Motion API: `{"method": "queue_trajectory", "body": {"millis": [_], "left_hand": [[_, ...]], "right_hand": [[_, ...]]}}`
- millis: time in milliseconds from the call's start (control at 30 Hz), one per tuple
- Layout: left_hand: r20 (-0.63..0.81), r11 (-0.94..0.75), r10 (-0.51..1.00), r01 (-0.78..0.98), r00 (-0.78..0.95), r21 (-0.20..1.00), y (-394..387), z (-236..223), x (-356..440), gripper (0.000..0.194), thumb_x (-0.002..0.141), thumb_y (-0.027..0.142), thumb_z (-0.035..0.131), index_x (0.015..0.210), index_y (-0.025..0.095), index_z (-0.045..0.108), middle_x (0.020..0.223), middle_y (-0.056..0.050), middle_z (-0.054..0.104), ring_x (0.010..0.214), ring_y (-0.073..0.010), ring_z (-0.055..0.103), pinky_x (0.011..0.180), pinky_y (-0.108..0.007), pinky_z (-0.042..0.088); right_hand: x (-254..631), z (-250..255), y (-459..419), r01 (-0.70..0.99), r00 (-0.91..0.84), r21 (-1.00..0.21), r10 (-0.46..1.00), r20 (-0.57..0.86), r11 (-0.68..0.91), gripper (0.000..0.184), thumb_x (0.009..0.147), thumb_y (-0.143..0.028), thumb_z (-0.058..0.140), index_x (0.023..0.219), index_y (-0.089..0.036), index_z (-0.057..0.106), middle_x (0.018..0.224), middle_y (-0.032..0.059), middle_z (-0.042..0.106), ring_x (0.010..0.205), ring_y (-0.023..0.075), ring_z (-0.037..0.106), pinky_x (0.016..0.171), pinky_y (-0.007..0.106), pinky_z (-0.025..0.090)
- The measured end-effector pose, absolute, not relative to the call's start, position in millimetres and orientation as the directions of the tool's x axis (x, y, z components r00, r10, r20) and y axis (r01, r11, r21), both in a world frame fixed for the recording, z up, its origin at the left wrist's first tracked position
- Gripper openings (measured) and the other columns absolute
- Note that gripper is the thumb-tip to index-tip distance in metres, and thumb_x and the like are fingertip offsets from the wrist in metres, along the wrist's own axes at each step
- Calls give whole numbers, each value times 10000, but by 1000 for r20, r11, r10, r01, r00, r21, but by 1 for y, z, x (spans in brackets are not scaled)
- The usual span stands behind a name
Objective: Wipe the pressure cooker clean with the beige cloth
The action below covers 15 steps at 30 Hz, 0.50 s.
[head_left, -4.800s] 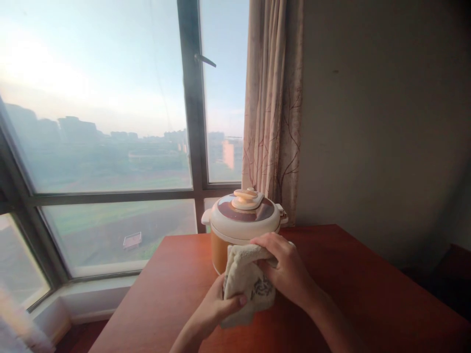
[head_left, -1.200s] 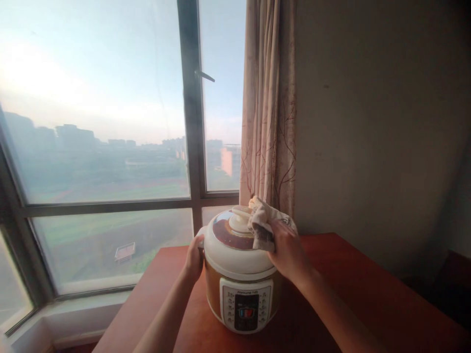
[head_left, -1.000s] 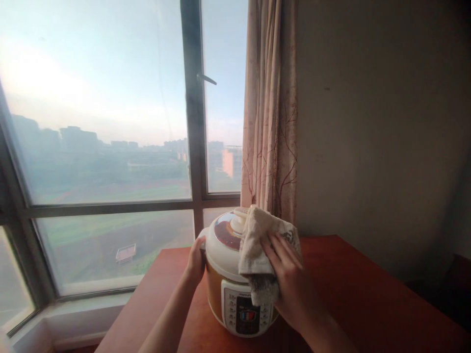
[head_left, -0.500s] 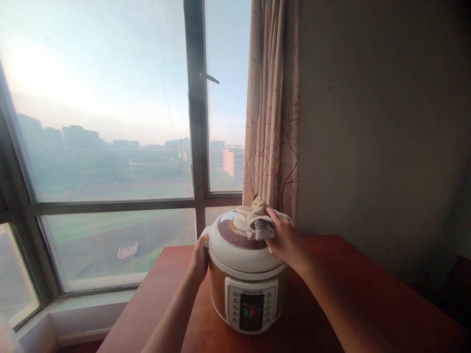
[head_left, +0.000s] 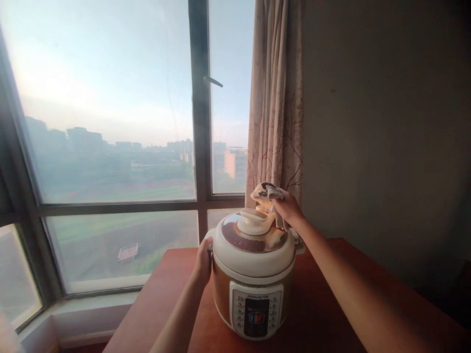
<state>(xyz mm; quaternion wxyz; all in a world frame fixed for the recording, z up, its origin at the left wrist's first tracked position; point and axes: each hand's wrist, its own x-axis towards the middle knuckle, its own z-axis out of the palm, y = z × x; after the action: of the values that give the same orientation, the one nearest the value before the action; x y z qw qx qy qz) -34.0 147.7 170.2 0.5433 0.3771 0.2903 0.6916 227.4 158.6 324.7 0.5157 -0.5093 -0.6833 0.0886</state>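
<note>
Up and back from the lid (head_left: 270,259) has gone my right hand (head_left: 289,208), taking the cloth (head_left: 267,193) with it; half a second ago the cloth covered part of the lid's knob (head_left: 252,221), and now the knob shows. My fingers are closed on the bunched cloth, which sits above the back right of the lid. Its long axis runs roughly sideways, the loose end pointing left, and a fold hangs below my hand. I cannot tell whether that fold touches the cooker (head_left: 225,294).

My left hand (head_left: 203,257) is where it was, gripping the cooker's left handle (head_left: 210,234). Upright on the table (head_left: 158,284), the cooker turns its 1 control panel (head_left: 256,311) toward me, its axis vertical. Lengthwise, the knob runs mostly left to right. Behind the cooker hangs the curtain (head_left: 270,98), beside the window (head_left: 110,98).
</note>
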Motion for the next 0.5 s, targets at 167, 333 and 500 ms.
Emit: {"method": "queue_trajectory", "body": {"millis": [167,333,500], "left_hand": [[206,-240,971,-535,-123,810,147,169,-33,317,738,418,668,900,154,737,780,-18,750,809,-246,671,752,-328,512],[215,-225,973,-548,-84,806,145,172,-33,330,737,412,667,926,153,746,801,-22,756,809,-248,673,767,-335,512],[209,-209,976,-579,-68,788,144,172,-30,359,747,408,654,968,144,755,809,-33,765,833,-265,684,795,-353,517]], "right_hand": [[205,323,128,527,-460,-350,606,649,775,417,758,-169,571,1139,-243,724,1185,33,734,1132,225,649,1010,351,481],[215,304,105,559,-604,-106,491,627,822,581,765,-154,620,1346,-173,599,1464,133,535,1368,283,477,1169,484,342],[224,295,91,647,-610,-29,540,580,762,588,815,-218,640,1395,-196,547,1532,121,454,1439,283,371,1186,466,326]]}}
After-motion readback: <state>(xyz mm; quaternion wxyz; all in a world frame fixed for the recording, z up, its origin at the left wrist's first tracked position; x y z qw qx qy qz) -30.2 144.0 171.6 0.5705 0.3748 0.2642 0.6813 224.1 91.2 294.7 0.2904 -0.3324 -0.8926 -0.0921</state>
